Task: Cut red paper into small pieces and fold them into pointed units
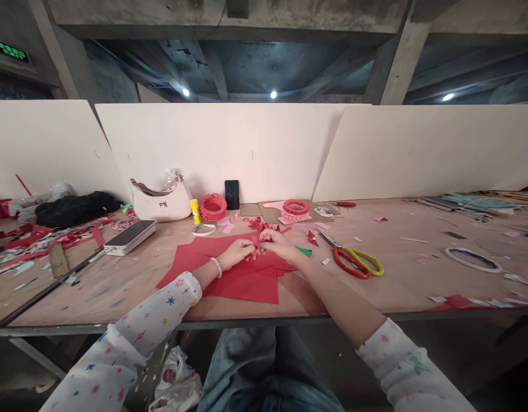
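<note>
Both of my hands meet over a spread of red paper sheets (246,286) in the middle of the table. Between them is a small folded piece of red paper (255,240). The fingers of my left hand (240,252) pinch its left side, and a beaded bracelet circles that wrist. From the right, my right hand (276,242) grips the same piece with thumb and fingers. Small folded red pieces (257,223) lie just beyond my hands. A green strip (305,251) sits beside my right wrist. Scissors (353,258) with red and yellow handles rest to the right.
A pink ring (212,207), another ring (296,209), a yellow glue stick (195,212), a phone (231,194) and a white handbag (161,203) stand at the back. A white box-like device (130,237) lies left. A white oval ring (473,260) and paper scraps are right.
</note>
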Motion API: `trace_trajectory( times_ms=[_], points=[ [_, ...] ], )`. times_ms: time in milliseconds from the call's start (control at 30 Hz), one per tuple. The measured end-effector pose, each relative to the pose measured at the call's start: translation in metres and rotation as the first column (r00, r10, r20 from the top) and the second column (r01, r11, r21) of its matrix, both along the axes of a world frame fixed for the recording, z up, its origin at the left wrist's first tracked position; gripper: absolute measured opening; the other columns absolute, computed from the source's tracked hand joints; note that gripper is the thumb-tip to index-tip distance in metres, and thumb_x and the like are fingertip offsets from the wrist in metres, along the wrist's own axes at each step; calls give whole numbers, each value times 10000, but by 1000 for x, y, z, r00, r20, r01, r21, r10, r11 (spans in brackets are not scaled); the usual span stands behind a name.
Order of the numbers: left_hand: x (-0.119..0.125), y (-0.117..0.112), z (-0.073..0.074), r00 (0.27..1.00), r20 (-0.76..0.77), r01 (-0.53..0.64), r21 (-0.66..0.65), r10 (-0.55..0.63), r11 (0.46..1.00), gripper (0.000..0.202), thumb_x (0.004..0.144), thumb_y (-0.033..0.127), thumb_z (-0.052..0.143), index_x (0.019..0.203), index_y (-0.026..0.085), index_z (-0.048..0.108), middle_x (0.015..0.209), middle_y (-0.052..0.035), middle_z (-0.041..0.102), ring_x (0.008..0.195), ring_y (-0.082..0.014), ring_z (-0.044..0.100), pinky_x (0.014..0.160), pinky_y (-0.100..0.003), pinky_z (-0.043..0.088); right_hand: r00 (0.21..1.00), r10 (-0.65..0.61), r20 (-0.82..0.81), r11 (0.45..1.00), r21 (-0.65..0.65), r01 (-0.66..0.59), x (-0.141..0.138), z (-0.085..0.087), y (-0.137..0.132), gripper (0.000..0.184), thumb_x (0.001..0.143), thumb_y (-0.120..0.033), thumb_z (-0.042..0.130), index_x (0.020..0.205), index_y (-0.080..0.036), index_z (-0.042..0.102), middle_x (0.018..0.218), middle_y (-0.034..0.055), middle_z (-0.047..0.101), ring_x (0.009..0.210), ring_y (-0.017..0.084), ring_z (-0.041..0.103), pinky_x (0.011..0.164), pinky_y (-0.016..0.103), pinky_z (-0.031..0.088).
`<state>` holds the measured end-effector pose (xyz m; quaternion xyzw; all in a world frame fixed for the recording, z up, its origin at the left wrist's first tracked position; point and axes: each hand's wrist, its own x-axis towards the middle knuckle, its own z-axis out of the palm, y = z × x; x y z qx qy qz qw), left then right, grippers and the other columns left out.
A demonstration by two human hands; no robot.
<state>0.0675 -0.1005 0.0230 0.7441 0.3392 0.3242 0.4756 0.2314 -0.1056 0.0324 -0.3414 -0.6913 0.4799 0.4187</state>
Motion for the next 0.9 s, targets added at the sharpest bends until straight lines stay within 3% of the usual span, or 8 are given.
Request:
trace_trajectory(
  times_ms=[400, 567, 900],
  points=[
    [-2, 2, -1, 1000, -15, 24, 0, -24, 1000, 194, 680, 232, 440, 672, 107, 588, 587, -6, 558, 511, -76, 452, 477, -181, 329, 999, 9, 45, 999, 37, -10, 2, 0, 0, 107, 630, -115, 473, 717, -171, 445, 603, -32, 532, 554, 104, 522, 537, 235, 404],
    [-1, 1, -1, 1000, 25, -11, -22, 11, 1000, 201, 670, 173, 403, 645, 103, 589, 556, -2, 546, 470, -63, 418, 455, -173, 315, 995, 9, 95, 997, 79, -17, 3, -1, 0, 54, 648, -129, 467, 691, -159, 477, 631, -24, 527, 553, 93, 505, 556, 237, 401],
    [-3, 1, 0, 998, 48, 31, -19, -30, 999, 216, 681, 166, 403, 622, 102, 600, 575, -19, 572, 485, -65, 422, 455, -167, 317, 996, -33, 88, 998, 64, 27, 0, 2, -4, 87, 612, -93, 458, 669, -156, 475, 596, -32, 512, 513, 86, 489, 526, 228, 387]
  ],
)
